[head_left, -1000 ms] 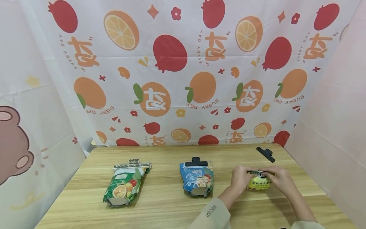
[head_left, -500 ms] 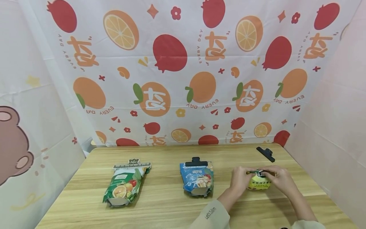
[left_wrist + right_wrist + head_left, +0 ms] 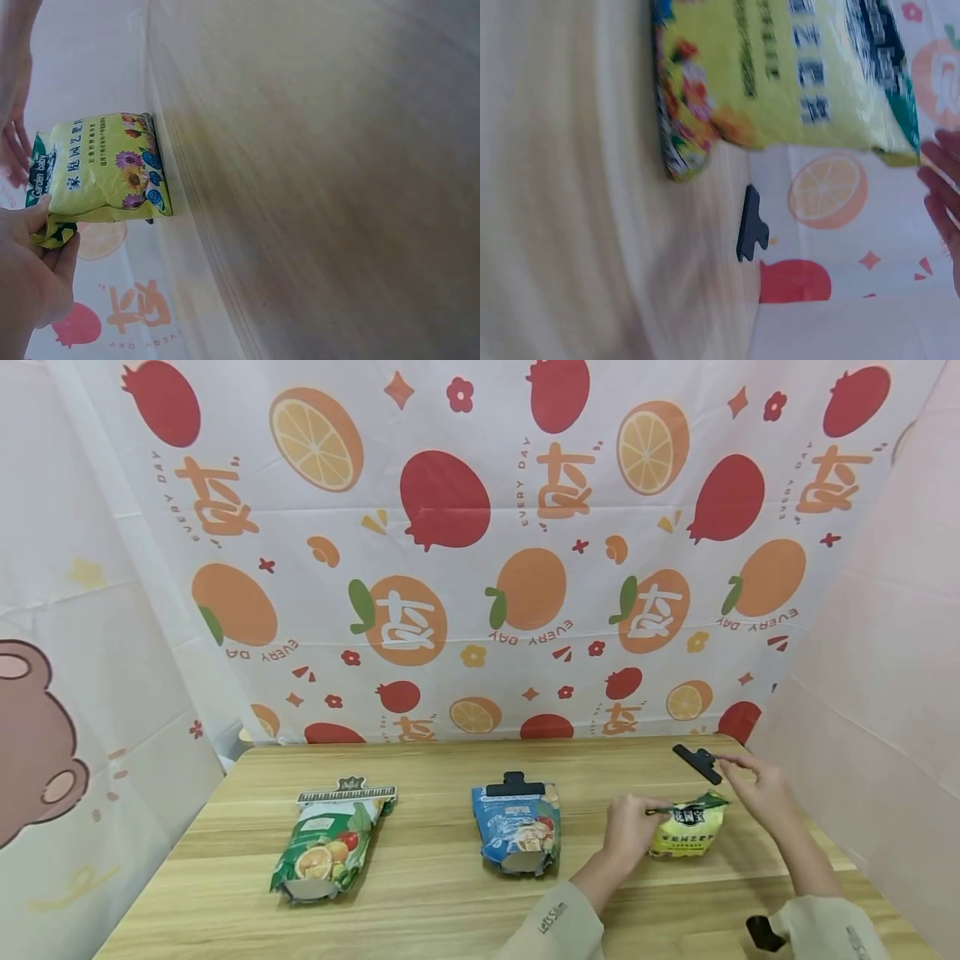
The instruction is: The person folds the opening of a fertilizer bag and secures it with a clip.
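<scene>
A yellow bag of gardening fertilizer [image 3: 684,842] with a green top stands on the right of the table. My left hand [image 3: 630,828] pinches the left end of its folded top edge; in the left wrist view thumb and fingers [image 3: 58,259] hold that corner. My right hand [image 3: 761,792] is off the bag, its fingers extended beside a black bag clip [image 3: 697,763] that lies behind. Whether they touch the clip is unclear in the head view. In the right wrist view, a gap shows between the right hand [image 3: 946,180] and the clip [image 3: 751,225].
A blue bag [image 3: 516,831] with a black clip [image 3: 515,788] across its top stands mid-table. Farther left is a green bag [image 3: 324,847] under a patterned clip [image 3: 347,792]. A fruit-print cloth [image 3: 465,593] hangs behind the table [image 3: 420,918].
My right hand has let go of the bag's right top corner and moved back to the black clip. That corner now stands up loosely. My left hand keeps its pinch.
</scene>
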Demonstrator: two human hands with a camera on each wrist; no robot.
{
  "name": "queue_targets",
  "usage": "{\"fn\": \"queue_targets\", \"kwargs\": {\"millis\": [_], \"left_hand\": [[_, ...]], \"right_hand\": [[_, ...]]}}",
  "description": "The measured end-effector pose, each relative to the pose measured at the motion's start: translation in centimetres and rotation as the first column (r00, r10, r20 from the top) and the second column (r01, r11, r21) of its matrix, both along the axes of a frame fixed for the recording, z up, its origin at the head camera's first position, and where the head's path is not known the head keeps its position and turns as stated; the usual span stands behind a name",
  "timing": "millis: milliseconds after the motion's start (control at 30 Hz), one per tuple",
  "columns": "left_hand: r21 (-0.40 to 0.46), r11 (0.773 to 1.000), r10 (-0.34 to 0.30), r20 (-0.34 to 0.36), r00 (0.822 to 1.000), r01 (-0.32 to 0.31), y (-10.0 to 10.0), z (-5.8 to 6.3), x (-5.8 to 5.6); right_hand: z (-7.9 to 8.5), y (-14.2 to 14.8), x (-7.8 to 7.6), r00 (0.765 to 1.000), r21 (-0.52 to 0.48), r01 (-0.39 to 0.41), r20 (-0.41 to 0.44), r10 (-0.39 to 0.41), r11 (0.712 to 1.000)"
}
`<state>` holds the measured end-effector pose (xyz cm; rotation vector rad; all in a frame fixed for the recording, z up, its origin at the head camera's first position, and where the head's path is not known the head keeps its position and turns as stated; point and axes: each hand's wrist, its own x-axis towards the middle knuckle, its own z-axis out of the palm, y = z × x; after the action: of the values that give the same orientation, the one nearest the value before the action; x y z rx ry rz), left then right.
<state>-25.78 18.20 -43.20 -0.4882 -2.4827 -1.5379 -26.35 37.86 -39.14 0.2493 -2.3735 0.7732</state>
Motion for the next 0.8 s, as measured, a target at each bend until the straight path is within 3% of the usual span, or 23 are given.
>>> {"fn": "queue_targets", "kwargs": {"millis": [67, 167, 367, 500, 667, 800], "left_hand": [[-0.001, 1.000, 0.004, -0.004, 1.000, -0.004, 0.0, 0.0, 0.0], [-0.009, 1.000, 0.009, 0.002, 1.000, -0.009, 0.0, 0.0, 0.1], [-0.019, 1.000, 0.004, 0.011, 1.000, -0.004, 0.1, 0.1, 0.1], [-0.033, 0.999, 0.004, 0.004, 1.000, -0.004, 0.0, 0.2, 0.1], [-0.047, 0.999, -0.005, 0.004, 1.000, 0.005, 0.0, 0.3, 0.1], [-0.062, 0.998, -0.002, -0.007, 1.000, 0.001, -0.1, 0.3, 0.0]], "right_hand": [[0.4, 0.6, -0.9, 0.999, 0.013, 0.049, -0.011, -0.049, 0.999], [0.4, 1.6, -2.0, 0.997, 0.038, 0.070, 0.041, -0.072, 0.997], [-1.9, 3.6, -4.4, 0.984, 0.116, -0.001, 0.178, -0.020, 0.993], [-3.8, 4.6, -5.3, 0.957, 0.135, -0.055, 0.291, 0.013, 0.989], [-5.6, 4.9, -5.2, 0.914, 0.157, -0.113, 0.404, 0.041, 0.981], [-6.3, 4.6, -4.7, 0.878, 0.246, -0.123, 0.479, -0.011, 0.961]]}}
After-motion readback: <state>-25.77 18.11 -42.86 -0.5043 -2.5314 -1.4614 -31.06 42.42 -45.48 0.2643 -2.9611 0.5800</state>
